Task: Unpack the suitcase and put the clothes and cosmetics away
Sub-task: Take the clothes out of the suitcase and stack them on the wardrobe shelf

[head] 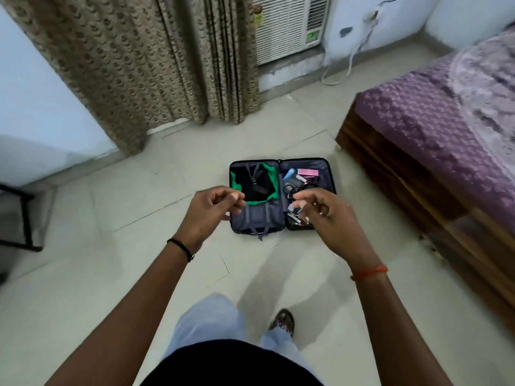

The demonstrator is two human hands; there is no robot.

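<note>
Nearest, a dark top [231,363] at the bottom edge, pale trousers [206,321] below it, one patterned sandal [282,320] planted on the pale tiled floor [97,274]. Both bare forearms stretched forward over the tiles. Left hand [207,211] raised, black band [181,247] at the wrist, fingers loosely curled with thumb near fingertips, gripping nothing visible. Right hand [324,214] raised beside it, orange thread [369,272] at the wrist, fingers likewise loosely curled and holding nothing. Just beyond the hands, flat on the floor, the suitcase [282,195] lying open in two halves. Left half: black clothing [250,181] over a green garment [271,178], crossed by grey straps, lower part partly hidden behind the left hand. Right half: a pink box [308,172], a blue packet [289,174], a black cable [292,189] and small cosmetics too blurred to name. To the right, a wooden bed [390,174] under a purple cover [440,115]. To the left, a black metal frame [25,218]. Farther back, patterned brown curtains [139,65], a white air conditioner [289,26] set in the wall, a white cord [351,59] hanging down to the floor
</note>
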